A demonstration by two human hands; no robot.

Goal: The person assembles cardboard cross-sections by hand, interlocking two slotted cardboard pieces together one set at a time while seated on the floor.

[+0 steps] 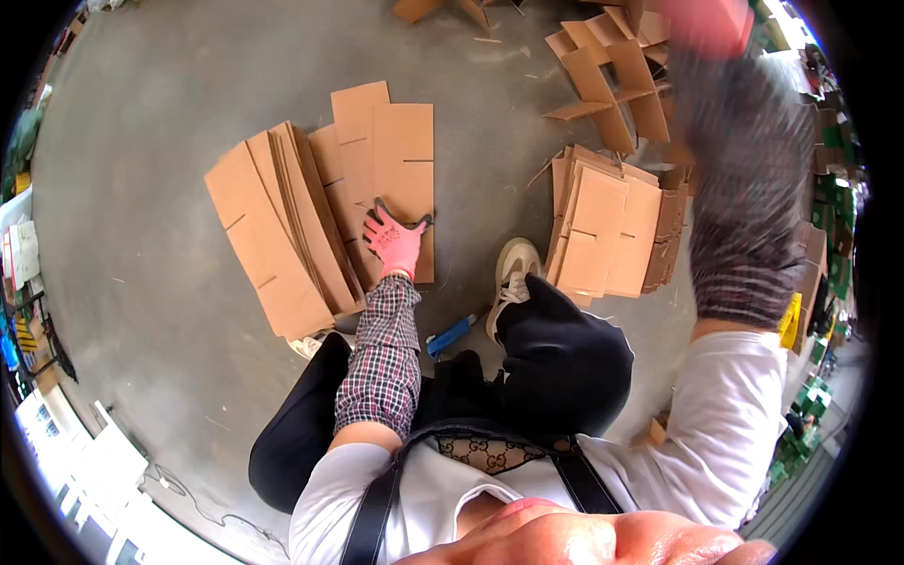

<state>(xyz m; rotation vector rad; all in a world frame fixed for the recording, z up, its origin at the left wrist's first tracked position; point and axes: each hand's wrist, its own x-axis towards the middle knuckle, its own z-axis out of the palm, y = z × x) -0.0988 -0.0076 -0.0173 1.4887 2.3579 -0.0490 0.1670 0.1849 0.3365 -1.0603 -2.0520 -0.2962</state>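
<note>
My left hand, in a pink glove with dark fingertips, lies with fingers spread on a flat slotted cardboard piece. That piece overlaps other slotted cardboard pieces on the floor. Just left of them leans a stack of long slotted cardboard strips. My right hand, also in a pink glove, is stretched far forward at the upper right and blurred by motion. Its fingers run out of the picture, so what they hold, if anything, is hidden. The nearest thing to it is a set of interlocked cardboard dividers.
A pile of slotted cardboard pieces sits right of my shoe. On the floor between my legs lies a blue-handled tool, perhaps a cutter. More assembled dividers stand at the top edge. A cable trails at the lower left.
</note>
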